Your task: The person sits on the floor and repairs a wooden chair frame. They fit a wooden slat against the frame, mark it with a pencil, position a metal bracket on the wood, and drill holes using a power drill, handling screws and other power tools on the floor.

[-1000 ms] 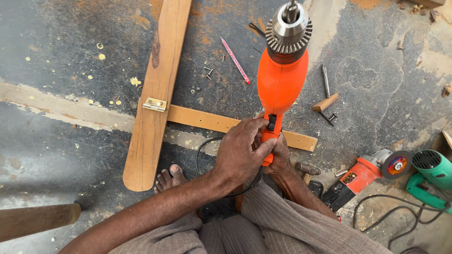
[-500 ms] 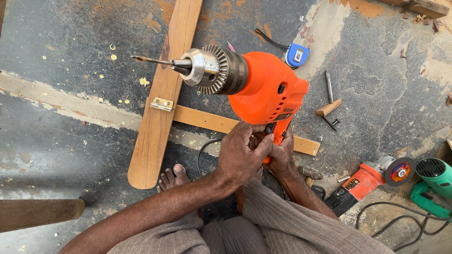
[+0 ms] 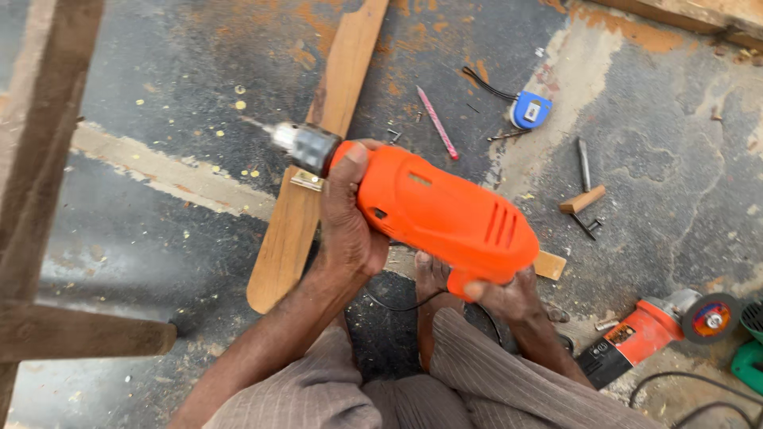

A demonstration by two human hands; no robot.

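Note:
An orange electric drill (image 3: pixel 445 214) lies across the middle of the view, its metal chuck (image 3: pixel 306 147) and bit pointing left. My left hand (image 3: pixel 346 218) wraps the front of the drill body just behind the chuck. My right hand (image 3: pixel 509 298) grips the drill's handle underneath at the right. Below the drill lies a long wooden plank (image 3: pixel 318 151) with a rounded near end and a small brass hinge (image 3: pixel 304 181) partly hidden by the chuck. A thinner strip crosses under it, its end (image 3: pixel 550 264) showing at the right. My bare foot (image 3: pixel 433 278) rests beside it.
On the concrete floor lie a pink pencil (image 3: pixel 438 123), a blue tape measure (image 3: pixel 530 109), a hammer (image 3: pixel 582 187), loose screws, and an orange angle grinder (image 3: pixel 656 330) at the lower right. A green tool (image 3: pixel 747 357) touches the right edge. Wooden frame bars (image 3: pixel 48 206) stand at the left.
The drill has swung from upright to lying level with its chuck pointing left. My left hand has moved from the handle up to the front of the body. The view has shifted right.

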